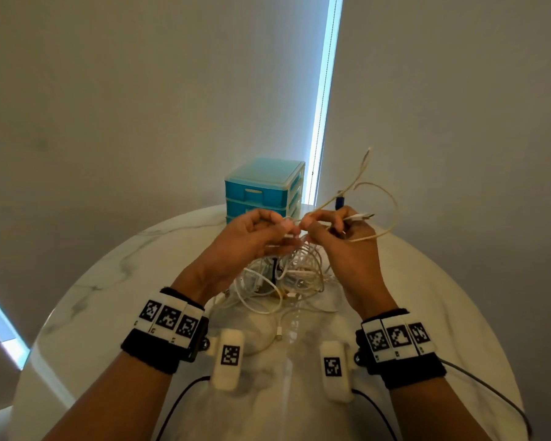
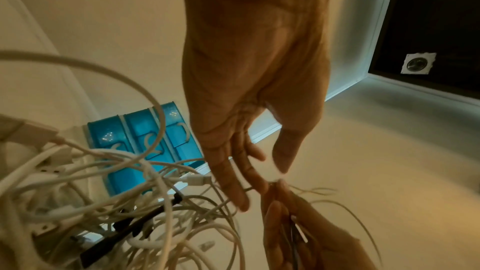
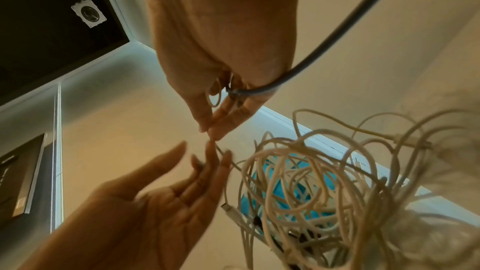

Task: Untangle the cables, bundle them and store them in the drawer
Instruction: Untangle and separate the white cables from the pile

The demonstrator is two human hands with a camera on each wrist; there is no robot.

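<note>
Near edge of the counter [image 1: 86, 316]: two forearms with marker wristbands, wrist camera pods hanging below, dark leads trailing off the edge

Centre of the counter: tangle of white cables [image 1: 280, 275], one black lead among them, heaped directly beneath both hands; loose plug ends toward the near edge

Above the heap: left hand [image 1: 252, 240] and right hand [image 1: 344, 237], raised, fingertips almost meeting. Right-hand fingers [image 3: 207, 122] pinched on one thin white strand [image 1: 363, 198], which runs between the two hands roughly parallel to the near edge, its free loops arching toward the right edge. Left-hand fingers [image 3: 207, 157] lie mostly straight, tips at the same strand; whether they grip it, cannot tell. Judgement: the right hand is better placed to draw the strand clear, rightward

Far edge: blue drawer unit [image 1: 264, 189], all visible drawers closed, contents unseen; no cable stored yet
</note>
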